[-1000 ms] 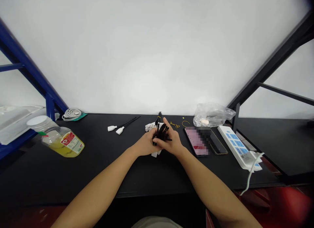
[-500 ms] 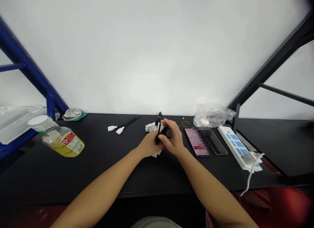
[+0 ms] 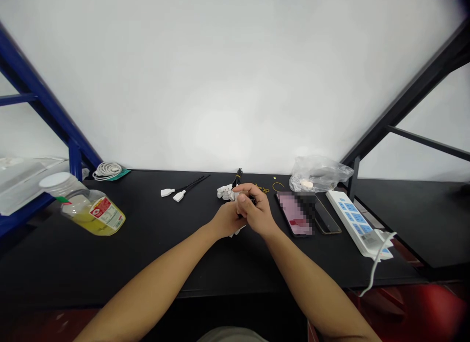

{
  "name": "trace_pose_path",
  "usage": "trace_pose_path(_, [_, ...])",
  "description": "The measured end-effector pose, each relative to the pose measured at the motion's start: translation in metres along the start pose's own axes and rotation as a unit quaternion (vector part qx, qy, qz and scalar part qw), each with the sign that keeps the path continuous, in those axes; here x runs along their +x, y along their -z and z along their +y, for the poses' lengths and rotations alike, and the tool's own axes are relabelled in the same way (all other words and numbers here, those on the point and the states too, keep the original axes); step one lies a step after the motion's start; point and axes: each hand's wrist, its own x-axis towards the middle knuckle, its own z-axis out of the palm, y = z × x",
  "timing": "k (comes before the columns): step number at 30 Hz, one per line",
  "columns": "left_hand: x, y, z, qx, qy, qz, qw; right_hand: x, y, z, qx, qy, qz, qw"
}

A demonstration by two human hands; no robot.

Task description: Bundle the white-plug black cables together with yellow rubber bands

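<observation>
Near the middle of the black table, my left hand (image 3: 224, 220) is closed around a bundle of black cables (image 3: 252, 200). Its white ends (image 3: 237, 232) poke out below the palm. My right hand (image 3: 260, 214) wraps over the same bundle from the right, with thumb and fingers curled; most of the bundle is hidden between the hands. Just behind them lies another bundle of white-ended cables (image 3: 225, 192), its black leads bound by a yellow tie. To the left rest two loose white-ended black cables (image 3: 178, 196).
Yellow ties (image 3: 263, 189) lie behind my right hand. On the right are a pink-screened phone (image 3: 292, 212), a dark phone (image 3: 326, 217), a clear plastic bag (image 3: 326, 173) and a white power strip (image 3: 352, 219). Leftward, a jar of yellow liquid (image 3: 93, 212) lies tilted near a coiled white cable (image 3: 107, 171).
My right hand has moved slightly left and closed over the bundle, its fingers curling down. The black cables that showed between the hands are now mostly covered.
</observation>
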Motion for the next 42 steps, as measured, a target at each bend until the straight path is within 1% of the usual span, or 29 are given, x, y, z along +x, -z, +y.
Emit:
trace_pose_path(4, [-0.001, -0.006, -0.001, 0.015, -0.014, 0.022, 1.0, 0.002, 0.001, -0.001, 0.087, -0.031, 0.001, 0.996])
trace_pose_path(7, [0.0, -0.008, -0.003, 0.002, -0.025, 0.023, 0.999, 0.003, 0.002, -0.004, 0.104, -0.036, 0.001, 0.994])
trace_pose_path(9, [0.0, -0.007, -0.002, -0.009, -0.028, 0.022, 0.999, 0.003, 0.002, -0.006, 0.074, -0.023, 0.006, 0.997])
trace_pose_path(11, [-0.001, -0.006, -0.001, -0.028, -0.034, 0.03, 0.999, 0.001, 0.004, -0.007, 0.019, 0.005, 0.004, 1.0])
trace_pose_path(14, [-0.003, -0.001, 0.003, -0.041, -0.064, 0.048, 0.996, 0.0, 0.007, -0.006, -0.07, 0.024, -0.011, 0.997])
trace_pose_path(17, [-0.003, 0.013, 0.002, 0.005, -0.112, 0.04, 0.993, -0.001, 0.011, 0.002, -0.131, 0.023, 0.003, 0.991])
trace_pose_path(20, [-0.002, 0.041, -0.007, 0.099, -0.146, 0.025, 0.984, -0.001, 0.015, 0.011, -0.185, 0.05, 0.045, 0.981])
trace_pose_path(21, [-0.002, 0.053, -0.012, 0.13, -0.144, 0.04, 0.98, 0.0, 0.017, 0.013, -0.201, 0.056, 0.057, 0.976])
trace_pose_path(22, [-0.001, 0.065, -0.019, 0.158, -0.124, 0.075, 0.977, 0.0, 0.018, 0.014, -0.213, 0.059, 0.065, 0.973])
trace_pose_path(23, [-0.002, 0.077, -0.026, 0.19, -0.082, 0.123, 0.971, 0.0, 0.019, 0.015, -0.224, 0.058, 0.069, 0.971])
trace_pose_path(24, [-0.002, 0.088, -0.033, 0.228, -0.026, 0.176, 0.957, 0.0, 0.02, 0.016, -0.23, 0.055, 0.07, 0.969])
trace_pose_path(25, [-0.003, 0.097, -0.041, 0.275, 0.033, 0.219, 0.936, 0.0, 0.021, 0.016, -0.233, 0.051, 0.071, 0.968])
trace_pose_path(26, [-0.004, 0.105, -0.048, 0.323, 0.092, 0.236, 0.912, 0.0, 0.021, 0.016, -0.234, 0.046, 0.07, 0.969])
trace_pose_path(27, [-0.006, 0.111, -0.055, 0.363, 0.15, 0.234, 0.889, 0.0, 0.022, 0.016, -0.234, 0.043, 0.067, 0.969])
trace_pose_path(29, [-0.009, 0.118, -0.067, 0.419, 0.241, 0.19, 0.854, 0.0, 0.023, 0.017, -0.233, 0.039, 0.054, 0.97])
trace_pose_path(31, [-0.011, 0.12, -0.074, 0.444, 0.291, 0.143, 0.835, 0.0, 0.023, 0.019, -0.236, 0.039, 0.041, 0.97])
trace_pose_path(33, [-0.011, 0.12, -0.077, 0.447, 0.309, 0.12, 0.831, 0.0, 0.023, 0.02, -0.241, 0.039, 0.034, 0.969])
trace_pose_path(37, [-0.009, 0.117, -0.072, 0.444, 0.303, 0.101, 0.837, -0.001, 0.024, 0.021, -0.25, 0.036, 0.028, 0.967])
trace_pose_path(39, [-0.009, 0.116, -0.068, 0.444, 0.291, 0.111, 0.84, -0.001, 0.025, 0.021, -0.253, 0.037, 0.026, 0.966])
trace_pose_path(42, [-0.008, 0.117, -0.062, 0.431, 0.261, 0.162, 0.848, 0.0, 0.025, 0.021, -0.258, 0.038, 0.019, 0.965])
